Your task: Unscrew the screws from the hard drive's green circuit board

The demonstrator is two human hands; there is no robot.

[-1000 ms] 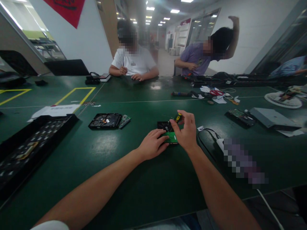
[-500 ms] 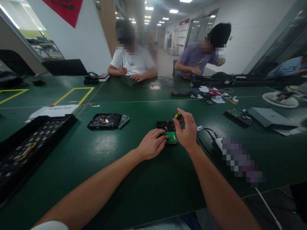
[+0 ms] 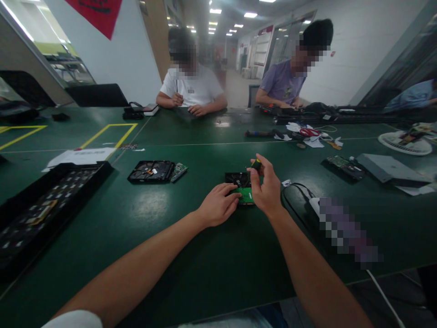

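A black hard drive (image 3: pixel 235 178) with a green circuit board (image 3: pixel 246 196) at its near end lies on the table before me. My left hand (image 3: pixel 220 205) grips it from the left, fingers resting on the board and thumb by the near edge. Between the fingertips of my right hand (image 3: pixel 265 187) is the stubby yellow-and-black handle of a screwdriver (image 3: pixel 256 164), held upright over the drive's right side. Its shaft and tip are hidden behind my hand, so I cannot tell whether it touches a screw.
Left of me are another opened drive (image 3: pixel 150 171), a loose circuit board (image 3: pixel 178 172) and a long black tray (image 3: pixel 51 214). On the right lie a power strip (image 3: pixel 314 205) with cables, a drive (image 3: pixel 343 167) and a grey metal box (image 3: pixel 392 169). Two people sit opposite.
My view has shifted slightly. The screwdriver handle has turned a little in my right fingers, while my left hand keeps its place. The co-worker at right has lowered a raised hand.
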